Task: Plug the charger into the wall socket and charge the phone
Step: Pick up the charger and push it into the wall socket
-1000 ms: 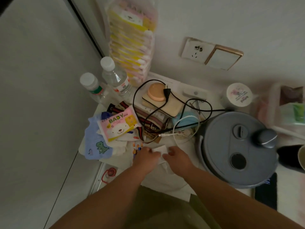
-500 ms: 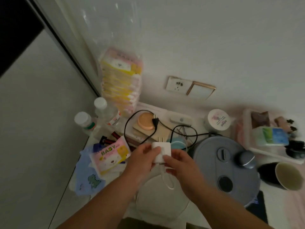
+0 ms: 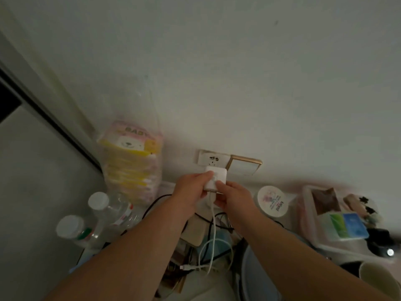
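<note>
A white square charger (image 3: pixel 217 176) is held up just below the white wall socket (image 3: pixel 212 158), its top edge overlapping the socket plate's lower rim. My left hand (image 3: pixel 191 192) grips the charger's left side. My right hand (image 3: pixel 232 197) pinches its lower right corner. A white cable (image 3: pixel 213 222) hangs down from the charger and loops over the clutter, its free plug end (image 3: pixel 186 267) lying loose. No phone can be made out.
A gold-framed switch (image 3: pixel 245 167) sits right of the socket. Below are a pack of baby wipes (image 3: pixel 132 161), two clear bottles (image 3: pixel 104 210), black cables (image 3: pixel 208 216), a round white tub (image 3: pixel 273 202), a pink tray (image 3: pixel 308 224) and a grey cooker lid (image 3: pixel 249 276).
Both hands lifted the charger off the cluttered table and carried it up and forward to the wall socket. The view tilted upward toward the wall.
</note>
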